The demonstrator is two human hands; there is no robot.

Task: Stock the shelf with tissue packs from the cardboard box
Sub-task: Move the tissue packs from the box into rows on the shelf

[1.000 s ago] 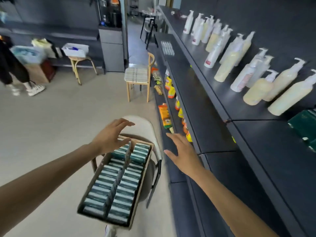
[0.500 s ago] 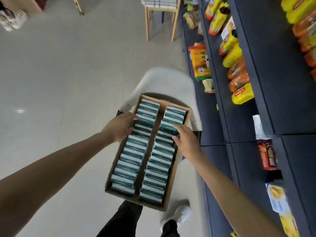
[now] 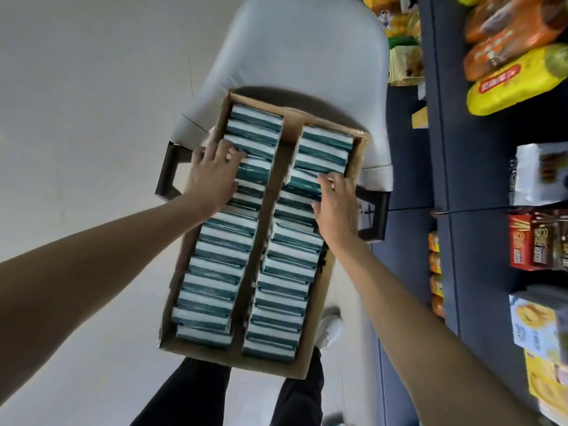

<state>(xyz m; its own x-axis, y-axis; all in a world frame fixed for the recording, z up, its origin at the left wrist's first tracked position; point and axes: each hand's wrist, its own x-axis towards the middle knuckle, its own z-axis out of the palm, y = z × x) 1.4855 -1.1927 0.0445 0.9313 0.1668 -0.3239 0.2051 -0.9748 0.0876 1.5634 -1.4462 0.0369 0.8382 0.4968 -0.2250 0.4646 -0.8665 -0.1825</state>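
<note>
Resting on a grey chair beside the dark shelf, the cardboard box is seen much nearer than half a second ago, the view having tilted downward. The left hand has been lowered onto the left row of tissue packs, fingers curled over one pack's edge. The right hand is likewise curled onto a pack in the right row. No pack has been lifted out.
</note>
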